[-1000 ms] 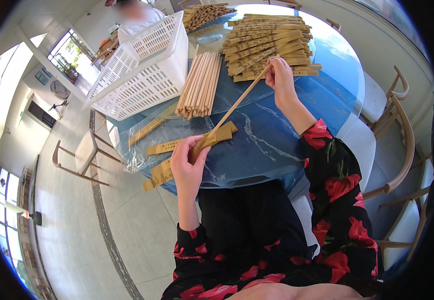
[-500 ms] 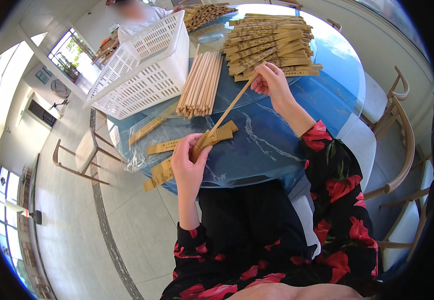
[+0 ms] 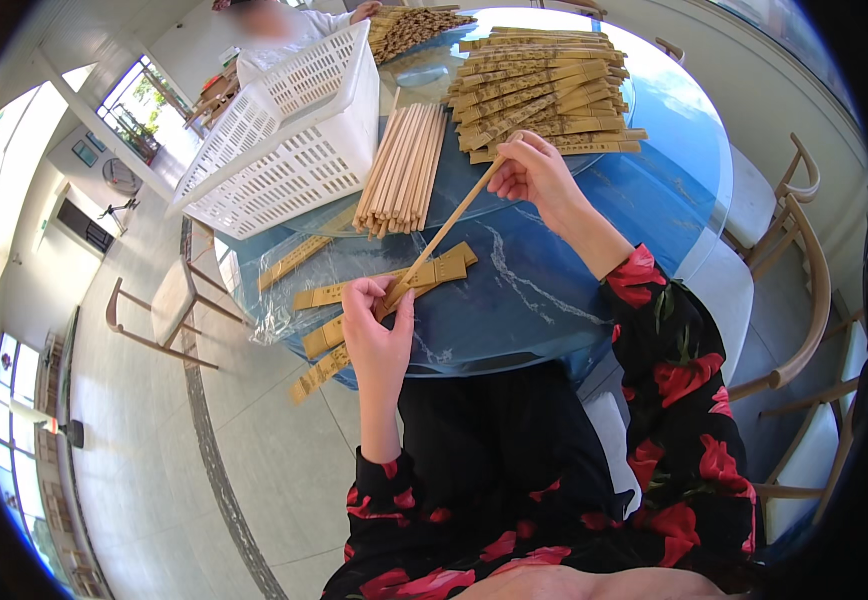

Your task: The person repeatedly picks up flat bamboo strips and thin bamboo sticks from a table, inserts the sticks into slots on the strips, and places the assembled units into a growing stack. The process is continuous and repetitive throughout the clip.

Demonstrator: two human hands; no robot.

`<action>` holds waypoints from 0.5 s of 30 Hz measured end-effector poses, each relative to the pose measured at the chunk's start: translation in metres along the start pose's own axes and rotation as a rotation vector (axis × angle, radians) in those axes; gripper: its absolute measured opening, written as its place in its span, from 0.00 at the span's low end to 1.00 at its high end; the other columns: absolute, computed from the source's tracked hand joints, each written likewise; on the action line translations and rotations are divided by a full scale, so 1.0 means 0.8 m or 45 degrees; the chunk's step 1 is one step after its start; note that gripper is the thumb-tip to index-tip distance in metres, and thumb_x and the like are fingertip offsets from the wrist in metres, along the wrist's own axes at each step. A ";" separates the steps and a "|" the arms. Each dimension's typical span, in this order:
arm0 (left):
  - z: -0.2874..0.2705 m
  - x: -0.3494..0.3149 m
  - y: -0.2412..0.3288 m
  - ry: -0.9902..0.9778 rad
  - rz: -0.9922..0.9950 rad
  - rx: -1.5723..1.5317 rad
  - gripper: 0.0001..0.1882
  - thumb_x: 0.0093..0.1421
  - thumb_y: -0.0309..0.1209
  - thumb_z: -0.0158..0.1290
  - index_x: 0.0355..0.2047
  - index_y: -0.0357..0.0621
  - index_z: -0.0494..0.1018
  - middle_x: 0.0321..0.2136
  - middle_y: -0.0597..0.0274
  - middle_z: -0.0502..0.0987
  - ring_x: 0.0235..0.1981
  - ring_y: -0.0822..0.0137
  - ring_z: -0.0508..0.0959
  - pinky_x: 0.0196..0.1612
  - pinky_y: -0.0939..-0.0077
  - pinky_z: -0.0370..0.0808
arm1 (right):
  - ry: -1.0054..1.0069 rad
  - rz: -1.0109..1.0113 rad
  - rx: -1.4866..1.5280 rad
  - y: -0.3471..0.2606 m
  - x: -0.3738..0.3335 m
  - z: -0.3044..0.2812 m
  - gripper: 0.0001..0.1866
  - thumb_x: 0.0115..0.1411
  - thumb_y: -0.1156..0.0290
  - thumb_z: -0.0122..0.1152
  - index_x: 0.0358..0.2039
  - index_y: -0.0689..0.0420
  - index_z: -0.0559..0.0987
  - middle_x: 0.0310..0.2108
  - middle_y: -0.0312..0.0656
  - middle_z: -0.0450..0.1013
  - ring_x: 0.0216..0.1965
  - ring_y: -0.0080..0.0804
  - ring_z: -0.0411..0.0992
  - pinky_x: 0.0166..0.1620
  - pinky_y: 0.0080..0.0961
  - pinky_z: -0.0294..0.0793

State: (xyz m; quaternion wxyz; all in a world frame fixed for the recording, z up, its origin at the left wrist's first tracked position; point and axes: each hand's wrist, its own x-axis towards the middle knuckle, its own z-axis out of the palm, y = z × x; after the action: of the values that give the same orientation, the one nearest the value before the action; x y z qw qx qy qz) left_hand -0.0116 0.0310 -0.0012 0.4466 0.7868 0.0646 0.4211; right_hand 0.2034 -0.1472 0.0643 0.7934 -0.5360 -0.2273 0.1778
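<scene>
My right hand (image 3: pixel 542 178) pinches the upper end of slim wooden chopsticks (image 3: pixel 451 223), held slantwise over the table; I cannot tell whether it is one stick or two. Their lower end reaches my left hand (image 3: pixel 378 325), whose thumb and fingers are closed around a brown paper chopstick sleeve (image 3: pixel 320 376) pointing down past the table edge. The stick ends at the sleeve's mouth are partly hidden by my fingers. Beneath and beside my left hand lie more flat printed sleeves (image 3: pixel 446 268). A bundle of bare chopsticks (image 3: pixel 401 170) rests just beyond.
A white perforated plastic basket (image 3: pixel 299 150) stands left on the round blue marble-patterned table (image 3: pixel 534 290). A large pile of sleeved chopsticks (image 3: pixel 544 90) lies at the back right. Across the table, a person (image 3: pixel 284 45) reaches toward another pile (image 3: pixel 409 32). Wooden chairs (image 3: pixel 179 305) stand around.
My right hand has shifted slightly down and left, bringing the chopsticks lower into my left hand. The sleeve end below my left hand has swung downward. The other person's hand has moved onto the far pile.
</scene>
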 end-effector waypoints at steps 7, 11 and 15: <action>-0.005 0.009 0.002 0.119 0.056 0.148 0.10 0.65 0.20 0.52 0.47 0.39 0.70 0.39 0.60 0.77 0.37 0.74 0.76 0.44 0.80 0.73 | -0.031 -0.027 -0.003 0.002 -0.001 -0.001 0.08 0.64 0.65 0.52 0.34 0.56 0.71 0.27 0.46 0.78 0.26 0.27 0.77 0.32 0.20 0.77; -0.010 0.020 0.001 0.098 -0.023 0.129 0.10 0.64 0.18 0.52 0.46 0.38 0.74 0.35 0.61 0.77 0.35 0.73 0.77 0.42 0.80 0.74 | -0.094 -0.048 -0.024 0.001 0.002 0.000 0.08 0.63 0.66 0.50 0.36 0.58 0.72 0.27 0.47 0.78 0.27 0.28 0.79 0.33 0.20 0.77; -0.014 0.034 0.008 0.065 -0.072 0.232 0.10 0.61 0.16 0.54 0.42 0.38 0.76 0.30 0.61 0.77 0.35 0.71 0.78 0.40 0.79 0.76 | -0.149 -0.102 0.032 0.004 0.003 0.002 0.08 0.65 0.66 0.51 0.37 0.57 0.73 0.29 0.46 0.78 0.29 0.28 0.79 0.34 0.20 0.77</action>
State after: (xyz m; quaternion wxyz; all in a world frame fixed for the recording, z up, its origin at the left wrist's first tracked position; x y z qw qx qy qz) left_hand -0.0040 0.0475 0.0228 0.3830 0.8110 0.1361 0.4207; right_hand 0.2047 -0.1434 0.0620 0.7919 -0.5052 -0.2922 0.1798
